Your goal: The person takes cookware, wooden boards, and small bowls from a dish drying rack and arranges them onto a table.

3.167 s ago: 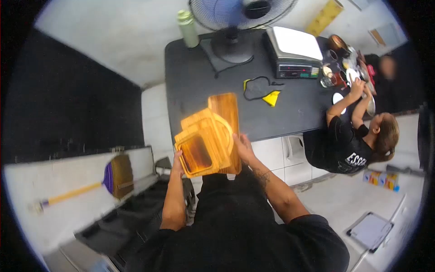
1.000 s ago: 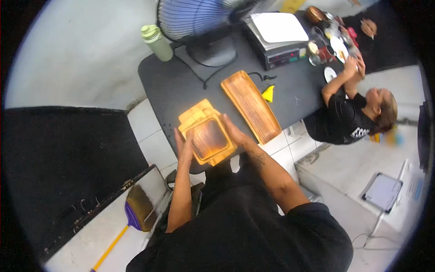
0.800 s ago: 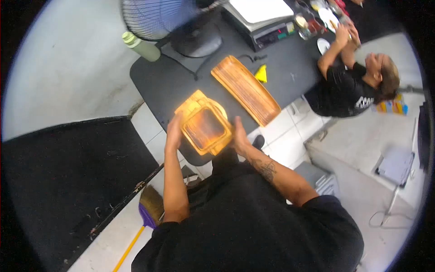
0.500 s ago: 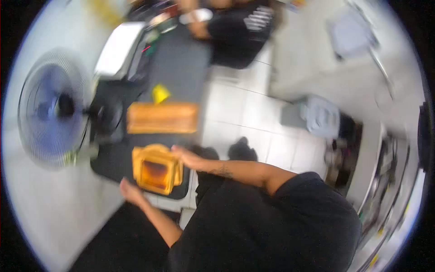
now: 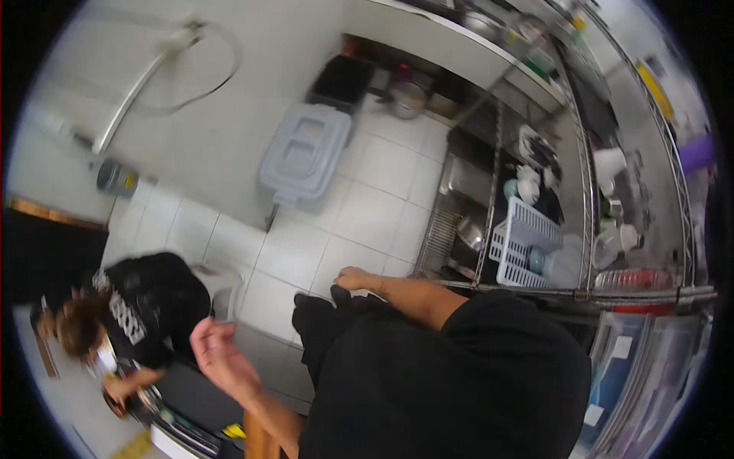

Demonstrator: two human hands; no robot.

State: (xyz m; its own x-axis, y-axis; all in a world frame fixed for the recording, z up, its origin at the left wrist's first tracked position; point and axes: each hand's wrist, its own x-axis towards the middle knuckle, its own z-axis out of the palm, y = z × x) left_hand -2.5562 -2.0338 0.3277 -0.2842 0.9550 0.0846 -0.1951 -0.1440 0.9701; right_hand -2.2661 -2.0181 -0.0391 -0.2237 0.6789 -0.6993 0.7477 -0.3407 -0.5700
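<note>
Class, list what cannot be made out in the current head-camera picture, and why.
Head view:
Wooden piece: cut off by bottom edge, overlapped by left forearm.
Scale: cut off by bottom edge.
Beneath the gray lid: hidden by the lid.
Left hand: finger detail blurred.

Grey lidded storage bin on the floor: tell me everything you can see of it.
The grey storage bin looks like plastic and stands upright on the white tiled floor. Its pale lid is on, a rounded rectangle with two recessed panels and a tab at the near end. The lid hides most of the body and any contents. It sits beside the grey wall, with a black object behind; whether it touches either is unclear. Neither the left hand nor the right hand touches it.
</note>
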